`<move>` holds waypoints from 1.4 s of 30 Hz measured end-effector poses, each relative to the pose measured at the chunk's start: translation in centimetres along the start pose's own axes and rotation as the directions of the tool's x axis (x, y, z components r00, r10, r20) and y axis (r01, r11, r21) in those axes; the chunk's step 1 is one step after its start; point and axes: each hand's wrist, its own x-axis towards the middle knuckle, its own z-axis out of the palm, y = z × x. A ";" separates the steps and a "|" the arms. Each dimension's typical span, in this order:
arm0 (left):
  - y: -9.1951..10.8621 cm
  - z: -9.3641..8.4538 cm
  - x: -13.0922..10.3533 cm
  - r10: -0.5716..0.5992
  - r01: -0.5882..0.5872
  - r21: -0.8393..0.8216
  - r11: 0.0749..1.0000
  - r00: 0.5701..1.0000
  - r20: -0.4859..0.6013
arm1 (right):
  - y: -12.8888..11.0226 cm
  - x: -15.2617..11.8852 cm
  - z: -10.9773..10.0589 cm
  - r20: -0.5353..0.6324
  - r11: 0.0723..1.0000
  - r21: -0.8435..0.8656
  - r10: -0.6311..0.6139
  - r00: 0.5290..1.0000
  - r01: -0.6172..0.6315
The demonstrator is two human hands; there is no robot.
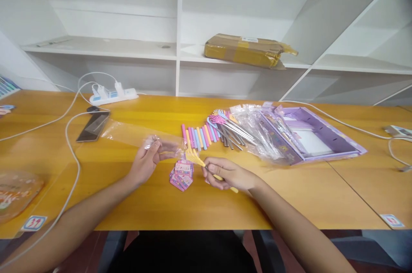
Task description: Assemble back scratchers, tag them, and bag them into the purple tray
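Note:
My left hand (146,161) pinches a long clear plastic bag (128,133), whose open-looking end lies toward the right. In my right hand (227,173) is a yellow hand-shaped scratcher (194,156), its fingered head at the bag's right end; whether it is inside cannot be made out. Small pink printed cards (182,175) lie in a loose pile between my hands. Behind them is a row of pink, blue and yellow sticks (198,137). Metal rods with coloured hand-shaped heads (236,129) lie to the right, beside a heap of clear bags (264,140).
A purple open box (334,138) stands at the right. At the left are a phone (93,127), a white power strip (114,96), cables and an orange translucent item (19,193). A taped cardboard parcel (244,50) rests on the shelf behind.

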 end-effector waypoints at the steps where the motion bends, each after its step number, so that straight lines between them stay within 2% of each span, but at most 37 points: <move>1: 0.1 0.3 -0.2 -0.012 0.011 -0.036 0.999 1.000 -0.009 | 0.1 0.2 0.2 -0.002 1.000 -0.015 0.018 1.000 -0.018; 4: 0.1 0.8 -0.6 -0.044 0.048 -0.088 0.995 0.998 0.043 | 0.3 0.8 0.5 -0.028 0.998 -0.060 0.022 0.999 -0.023; 7: -0.2 0.9 -0.8 -0.094 0.099 -0.043 0.994 0.990 0.107 | 0.6 1.2 0.7 -0.053 0.995 -0.098 -0.003 0.999 -0.003; 11: -0.6 0.8 -0.6 -0.101 0.100 0.021 0.995 0.995 0.020 | 0.8 1.3 0.6 -0.074 0.996 -0.092 -0.008 0.997 0.001; 15: -0.3 0.4 0.0 -0.079 0.079 -0.007 0.997 0.997 -0.009 | 1.1 1.2 0.2 -0.112 0.999 -0.042 -0.003 0.994 -0.002; 22: 0.2 0.3 -0.2 -0.114 0.115 -0.022 0.993 0.993 0.040 | 1.0 1.1 -0.1 -0.052 0.998 -0.043 0.043 0.998 -0.045; 27: 0.0 0.3 -0.3 -0.152 0.155 -0.041 0.987 0.986 0.068 | 0.9 1.1 0.0 -0.052 0.999 -0.021 0.036 0.998 -0.037; 34: -0.7 0.8 -0.7 -0.212 0.201 0.090 0.976 0.967 0.139 | 1.0 1.7 0.6 -0.079 0.999 0.049 0.027 0.996 -0.023; 42: -2.2 1.1 -1.5 -0.317 0.271 0.211 0.939 0.919 0.233 | 2.1 2.8 2.2 -0.151 0.998 0.061 -0.022 0.988 0.032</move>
